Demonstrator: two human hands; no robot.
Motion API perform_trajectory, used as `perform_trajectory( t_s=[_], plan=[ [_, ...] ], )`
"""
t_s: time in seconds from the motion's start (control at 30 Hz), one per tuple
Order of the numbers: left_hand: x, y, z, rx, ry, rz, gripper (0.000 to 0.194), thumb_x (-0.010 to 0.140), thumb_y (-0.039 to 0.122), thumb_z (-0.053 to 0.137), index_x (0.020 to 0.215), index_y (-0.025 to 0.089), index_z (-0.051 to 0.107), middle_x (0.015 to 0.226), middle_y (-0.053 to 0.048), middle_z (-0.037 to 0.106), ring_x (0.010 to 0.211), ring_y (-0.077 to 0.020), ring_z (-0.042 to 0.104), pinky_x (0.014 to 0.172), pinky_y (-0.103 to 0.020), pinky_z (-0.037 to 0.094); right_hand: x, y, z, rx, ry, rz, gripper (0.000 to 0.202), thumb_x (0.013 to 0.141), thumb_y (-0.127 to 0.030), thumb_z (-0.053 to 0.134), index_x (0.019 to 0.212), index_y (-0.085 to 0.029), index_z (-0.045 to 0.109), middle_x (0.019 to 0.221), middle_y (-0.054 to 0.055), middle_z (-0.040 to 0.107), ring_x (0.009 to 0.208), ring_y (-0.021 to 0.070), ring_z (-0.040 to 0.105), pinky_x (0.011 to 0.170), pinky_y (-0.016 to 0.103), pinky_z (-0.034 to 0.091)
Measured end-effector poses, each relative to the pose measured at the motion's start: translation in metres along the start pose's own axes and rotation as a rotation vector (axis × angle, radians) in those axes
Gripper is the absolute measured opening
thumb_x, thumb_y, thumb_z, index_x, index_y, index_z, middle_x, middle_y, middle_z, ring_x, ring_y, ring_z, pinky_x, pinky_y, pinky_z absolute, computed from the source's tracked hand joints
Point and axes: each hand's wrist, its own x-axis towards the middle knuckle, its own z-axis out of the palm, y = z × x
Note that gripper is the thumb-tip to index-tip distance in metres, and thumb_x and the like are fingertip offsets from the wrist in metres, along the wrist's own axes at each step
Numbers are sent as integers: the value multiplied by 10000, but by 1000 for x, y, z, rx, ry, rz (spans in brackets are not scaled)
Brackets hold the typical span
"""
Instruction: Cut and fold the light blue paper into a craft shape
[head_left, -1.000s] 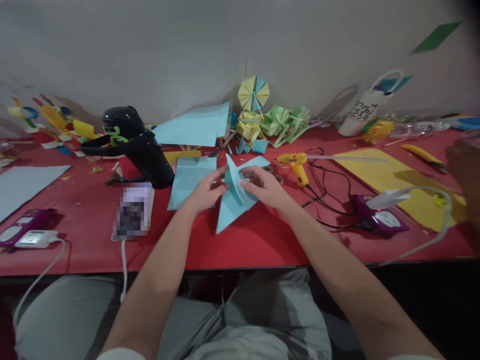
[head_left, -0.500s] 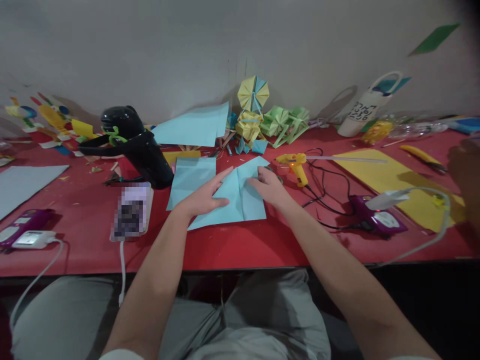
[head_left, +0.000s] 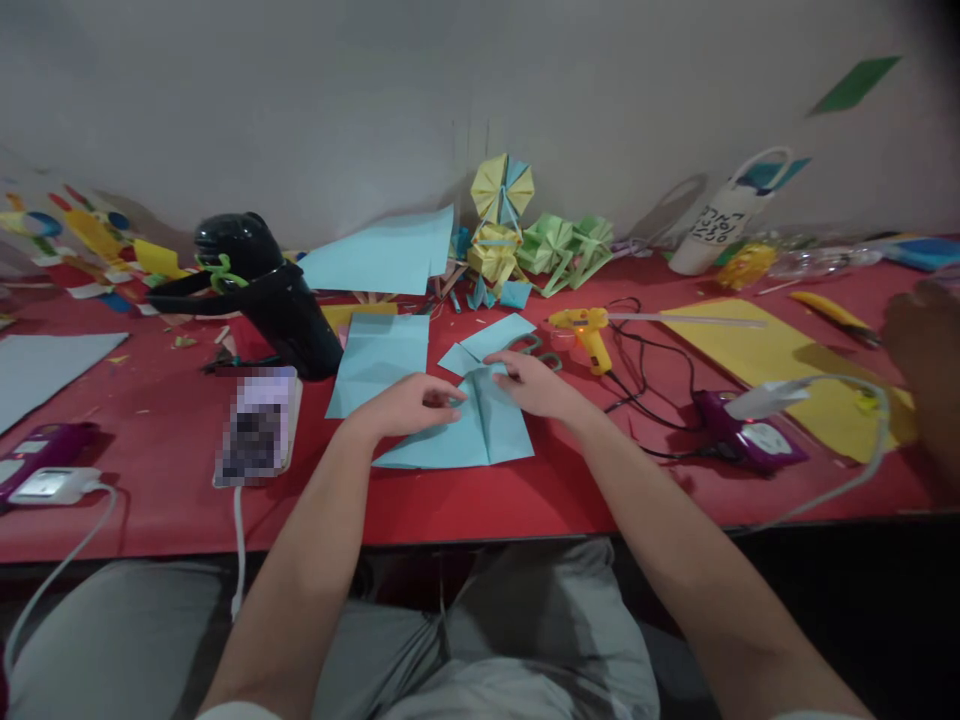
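Pale-blue paper (head_left: 507,430): likely light, easily creased; hold edges. Your left hand (head_left: 403,405), nine o'clock, grip parted; right hand (head_left: 538,386), two o'clock, can't tell.

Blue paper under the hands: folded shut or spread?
Spread: the blue paper shows a panel either side of its crease. Hidden layers beneath: cannot tell.
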Motion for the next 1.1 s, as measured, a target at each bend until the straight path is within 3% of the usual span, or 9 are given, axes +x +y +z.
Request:
perform_trajectory(
  t_s=[0.1,0.23,0.4,0.5,0.57,0.7,0.9,1.1],
  plan=[
    [-1,2,0,-52,-36,-8,438,769,448,638,1108,177,701,818,-56,694,693,-164,584,633,-279,441,1,4,1,-58,17,-66,340,847,-164,490,1162,-161,618,1115,122,660,958,220,611,864,376,464],
    [-1,3,-1,-166,-121,2,456,759,452,654,1127,186,691,849,-67,712,674,-167,598,633,-290,467,0,4,0,-72,-9,-78,383,853,-147,476,1219,-159,587,1207,136,639,1055,241,599,916,393,446],
    [7,-2,5,82,158,71,423,770,454,632,1096,196,711,828,-52,672,730,-171,576,669,-292,449,-4,-5,-4,-106,-60,-70,395,834,-201,525,1218,-125,575,985,108,657,846,204,595,754,329,449],
    [9,-5,8,168,154,70,434,764,465,625,1116,226,711,779,-25,632,671,-151,535,616,-270,420,-5,-10,-4,-97,-68,-42,286,829,-236,528,1088,-151,616,683,0,550,623,145,493,597,271,372],
    [10,-6,10,187,142,68,417,760,447,622,1110,240,715,756,-14,617,650,-143,518,582,-256,397,-5,-12,-4,-80,-93,-27,193,833,-239,512,966,-164,630,588,-39,458,548,120,416,545,254,312],
    [8,-4,12,243,120,39,416,778,435,580,1136,262,704,717,-5,607,632,-146,516,551,-249,358,-6,-13,-4,-98,-91,-20,105,812,-230,536,820,-167,619,578,-39,453,534,105,387,545,250,285],
    [4,7,15,428,152,-8,429,802,411,536,1202,326,666,844,-26,679,771,-200,589,655,-275,393,-6,-9,-4,-122,-65,14,91,784,-262,587,827,-182,597,597,-37,481,533,109,406,536,252,273],
    [4,10,21,471,187,-19,393,788,359,547,1152,333,692,922,-45,715,908,-261,617,770,-325,426,-5,-5,-4,-114,-59,45,91,764,-265,610,797,-192,566,594,-46,469,538,109,415,531,249,273]
  ],
)
